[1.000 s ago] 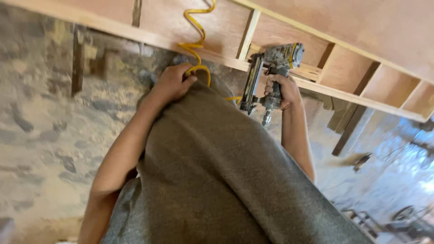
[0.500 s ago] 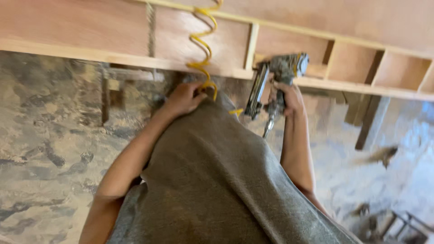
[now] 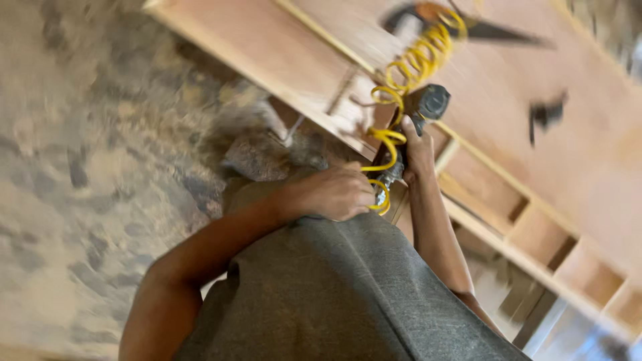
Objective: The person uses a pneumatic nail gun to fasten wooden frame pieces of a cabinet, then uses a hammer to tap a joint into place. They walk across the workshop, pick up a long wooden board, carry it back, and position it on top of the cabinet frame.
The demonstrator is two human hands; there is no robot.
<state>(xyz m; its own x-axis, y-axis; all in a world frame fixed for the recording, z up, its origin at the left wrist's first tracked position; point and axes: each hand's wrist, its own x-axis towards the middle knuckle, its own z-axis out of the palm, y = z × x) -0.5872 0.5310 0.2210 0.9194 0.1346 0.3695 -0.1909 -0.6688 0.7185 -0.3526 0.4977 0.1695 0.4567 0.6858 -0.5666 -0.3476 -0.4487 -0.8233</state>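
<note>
My right hand [image 3: 419, 150] grips a dark pneumatic nail gun [image 3: 420, 110] held against a wooden frame [image 3: 321, 73] of plywood panels and battens. A yellow coiled air hose [image 3: 413, 67] runs up from the tool across the wood. My left hand [image 3: 338, 192] rests closed on my grey trouser knee [image 3: 334, 287], right beside the hose's lower end; whether it holds the hose I cannot tell. The view is blurred by motion.
A rough, mottled concrete floor [image 3: 73, 180] covers the left. Open compartments of the wooden frame [image 3: 582, 267] extend to the lower right. Two dark tools [image 3: 468, 23] lie on the plywood panel at the top, blurred.
The view has swung and tilted, so the frame now runs diagonally. My right hand has brought the nail gun down closer to my left hand and knee.
</note>
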